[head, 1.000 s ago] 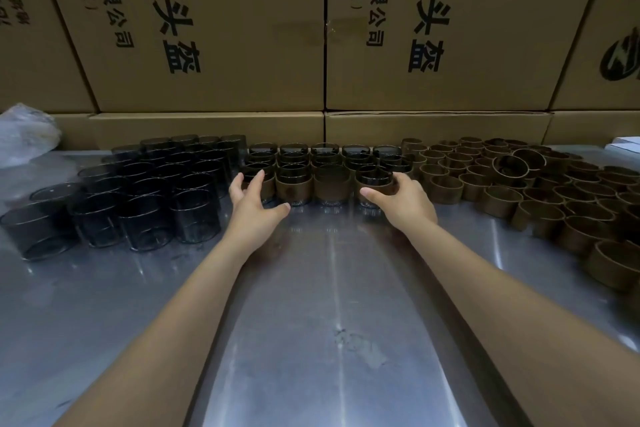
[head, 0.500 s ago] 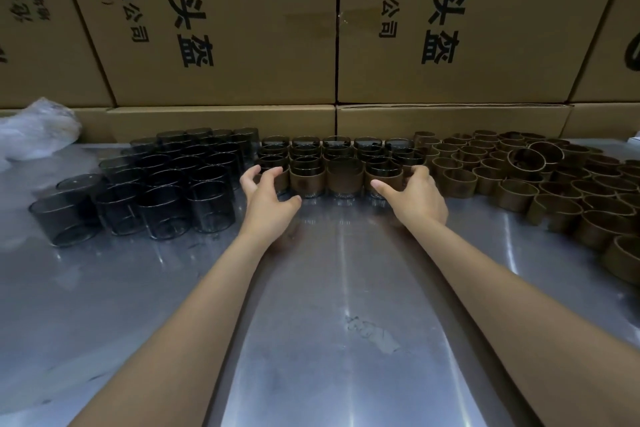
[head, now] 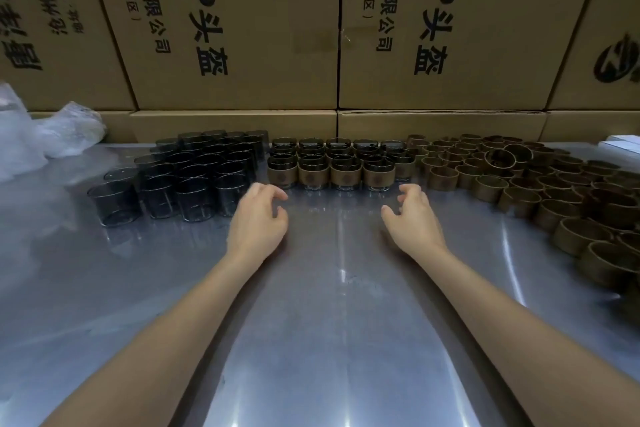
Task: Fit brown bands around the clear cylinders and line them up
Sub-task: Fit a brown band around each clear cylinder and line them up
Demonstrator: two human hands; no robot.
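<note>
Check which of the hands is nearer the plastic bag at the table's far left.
Left. The left hand hovers just right of the bare cylinders, which stand between it and the plastic bag; the right hand is farther right.

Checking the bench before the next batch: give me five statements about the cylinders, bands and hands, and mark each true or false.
1. The left hand grips a banded cylinder. False: it holds nothing, its fingers loosely curled just in front of the row.
2. The bare clear cylinders stand to the left of the banded cylinders. True.
3. The loose brown bands are stacked inside a cardboard box. False: they lie on the metal table, to the right of the banded cylinders.
4. The right hand is empty. True.
5. Cardboard boxes with printed characters stand behind the table. True.
</note>
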